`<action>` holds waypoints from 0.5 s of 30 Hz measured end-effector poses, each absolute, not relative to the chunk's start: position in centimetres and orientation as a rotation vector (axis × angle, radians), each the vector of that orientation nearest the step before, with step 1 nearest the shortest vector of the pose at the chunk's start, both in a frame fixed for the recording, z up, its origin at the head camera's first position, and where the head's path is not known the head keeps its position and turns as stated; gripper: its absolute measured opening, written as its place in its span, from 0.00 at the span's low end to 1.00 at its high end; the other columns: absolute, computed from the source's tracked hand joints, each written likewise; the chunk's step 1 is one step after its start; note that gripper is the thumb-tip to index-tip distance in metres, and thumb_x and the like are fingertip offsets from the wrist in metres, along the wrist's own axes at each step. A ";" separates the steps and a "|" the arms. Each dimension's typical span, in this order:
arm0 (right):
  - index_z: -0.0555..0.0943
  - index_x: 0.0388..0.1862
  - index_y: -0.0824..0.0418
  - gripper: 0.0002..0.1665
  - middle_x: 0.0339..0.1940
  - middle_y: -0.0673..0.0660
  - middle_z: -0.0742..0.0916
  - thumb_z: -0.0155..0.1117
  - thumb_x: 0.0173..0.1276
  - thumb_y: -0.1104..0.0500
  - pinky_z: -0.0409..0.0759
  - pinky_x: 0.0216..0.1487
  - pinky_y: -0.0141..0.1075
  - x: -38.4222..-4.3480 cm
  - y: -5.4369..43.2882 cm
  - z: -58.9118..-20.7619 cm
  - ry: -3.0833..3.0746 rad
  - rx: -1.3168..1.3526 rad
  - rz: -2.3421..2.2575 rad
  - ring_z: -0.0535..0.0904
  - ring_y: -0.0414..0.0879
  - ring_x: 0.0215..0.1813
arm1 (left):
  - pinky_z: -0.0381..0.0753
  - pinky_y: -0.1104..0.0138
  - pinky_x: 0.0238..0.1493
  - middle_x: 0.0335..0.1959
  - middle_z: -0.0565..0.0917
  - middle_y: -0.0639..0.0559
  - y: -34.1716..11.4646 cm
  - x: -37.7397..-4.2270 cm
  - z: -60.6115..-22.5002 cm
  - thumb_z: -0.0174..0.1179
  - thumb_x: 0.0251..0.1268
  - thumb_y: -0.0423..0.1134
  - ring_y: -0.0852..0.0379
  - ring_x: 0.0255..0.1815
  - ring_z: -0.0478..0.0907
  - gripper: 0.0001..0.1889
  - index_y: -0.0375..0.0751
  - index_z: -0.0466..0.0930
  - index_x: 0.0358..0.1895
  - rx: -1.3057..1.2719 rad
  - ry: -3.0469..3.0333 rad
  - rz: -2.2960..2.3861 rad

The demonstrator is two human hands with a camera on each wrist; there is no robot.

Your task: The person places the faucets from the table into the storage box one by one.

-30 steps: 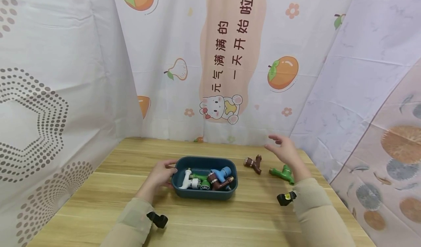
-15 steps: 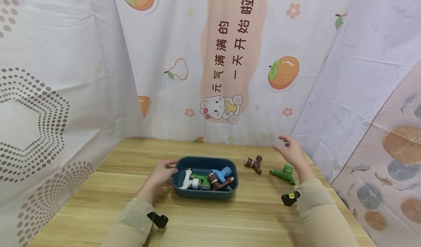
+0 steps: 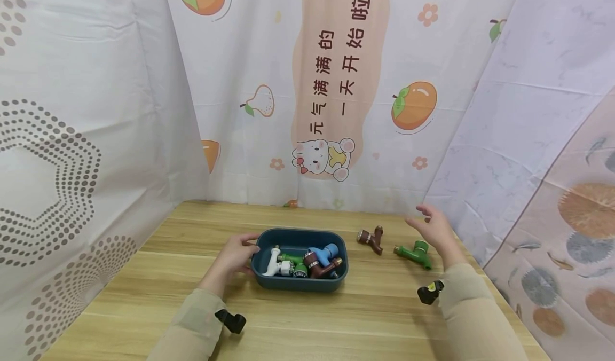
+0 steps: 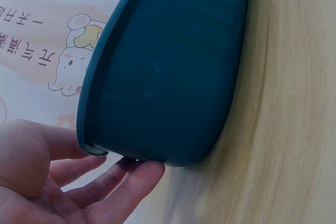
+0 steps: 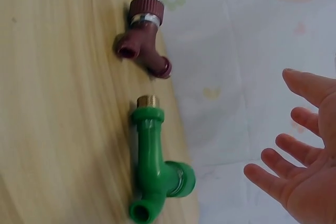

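Note:
My left hand [image 3: 235, 253] holds the left end of a dark blue plastic box [image 3: 300, 284], its fingers [image 4: 131, 190] against the outer end wall near the rim. Inside lie a white tap [image 3: 271, 264], a green tap [image 3: 300, 269], a brown tap [image 3: 317, 265] and a blue tap [image 3: 328, 252], partly overlapping. My right hand [image 3: 436, 233] hovers over the table's right side, holding nothing, with its fingers spread in the right wrist view. Nearest to it is a green tap [image 5: 151, 156] with a brass thread; a brown tap [image 5: 144, 38] lies farther left. Both rest on the wood.
The wooden table [image 3: 312, 323] ends at a printed curtain [image 3: 259, 152] behind. More curtains hang at the left [image 3: 120, 110] and right [image 3: 519, 163]. Each wrist carries a small black camera, one on the left [image 3: 231, 321] and one on the right [image 3: 430, 292].
My right hand has moved to the right and slightly down, away from the brown tap on the table. The left hand, the box and the taps stay where they were.

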State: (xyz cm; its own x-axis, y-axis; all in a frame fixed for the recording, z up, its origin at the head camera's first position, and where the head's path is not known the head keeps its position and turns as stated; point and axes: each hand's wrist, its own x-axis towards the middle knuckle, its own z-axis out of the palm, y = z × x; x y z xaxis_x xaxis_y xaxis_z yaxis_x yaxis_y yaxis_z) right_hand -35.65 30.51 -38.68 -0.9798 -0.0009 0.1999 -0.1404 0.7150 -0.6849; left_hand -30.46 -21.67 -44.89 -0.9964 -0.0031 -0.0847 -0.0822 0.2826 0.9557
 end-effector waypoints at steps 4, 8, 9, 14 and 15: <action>0.60 0.79 0.68 0.50 0.76 0.78 0.63 0.64 0.72 0.38 0.70 0.65 0.66 -35.7 31.3 -39.4 -2.781 0.118 1.080 0.62 0.76 0.71 | 0.87 0.51 0.25 0.57 0.80 0.30 -21.7 -30.4 -44.9 0.57 0.72 0.29 0.41 0.44 0.84 0.24 0.35 0.73 0.70 -0.081 2.463 1.840; 0.58 0.80 0.68 0.53 0.77 0.78 0.61 0.65 0.71 0.37 0.69 0.65 0.67 -35.6 31.9 -40.0 -2.839 0.125 1.064 0.61 0.77 0.71 | 0.87 0.51 0.26 0.58 0.79 0.30 -21.6 -30.4 -44.8 0.56 0.72 0.30 0.40 0.45 0.83 0.24 0.35 0.73 0.71 -0.088 2.465 1.834; 0.58 0.80 0.69 0.54 0.77 0.78 0.60 0.66 0.71 0.38 0.69 0.65 0.67 -35.5 32.1 -40.1 -2.847 0.128 1.069 0.61 0.78 0.71 | 0.87 0.51 0.26 0.58 0.79 0.30 -21.6 -30.4 -44.8 0.56 0.72 0.30 0.40 0.45 0.83 0.24 0.36 0.73 0.70 -0.093 2.465 1.835; 0.58 0.79 0.72 0.54 0.76 0.78 0.60 0.70 0.69 0.42 0.69 0.66 0.66 -35.2 32.3 -40.7 -2.851 0.177 1.091 0.61 0.80 0.70 | 0.88 0.51 0.27 0.58 0.79 0.30 -21.6 -30.4 -44.8 0.56 0.73 0.30 0.40 0.46 0.83 0.24 0.36 0.73 0.70 -0.090 2.476 1.822; 0.58 0.78 0.72 0.53 0.76 0.78 0.60 0.71 0.69 0.44 0.68 0.66 0.67 -35.1 32.4 -40.8 -2.851 0.185 1.103 0.60 0.80 0.70 | 0.88 0.51 0.27 0.58 0.79 0.30 -21.6 -30.4 -44.8 0.57 0.72 0.30 0.40 0.46 0.83 0.24 0.36 0.74 0.70 -0.100 2.471 1.828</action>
State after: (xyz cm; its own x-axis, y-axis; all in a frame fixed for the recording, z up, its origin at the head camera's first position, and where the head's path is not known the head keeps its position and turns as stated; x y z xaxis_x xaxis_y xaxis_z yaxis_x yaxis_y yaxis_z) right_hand -35.11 32.40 -40.84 -0.9896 -0.0837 0.1169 -0.1406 0.7339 -0.6645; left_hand -30.39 -21.60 -44.81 -0.9957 -0.0125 -0.0921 -0.0918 0.2919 0.9520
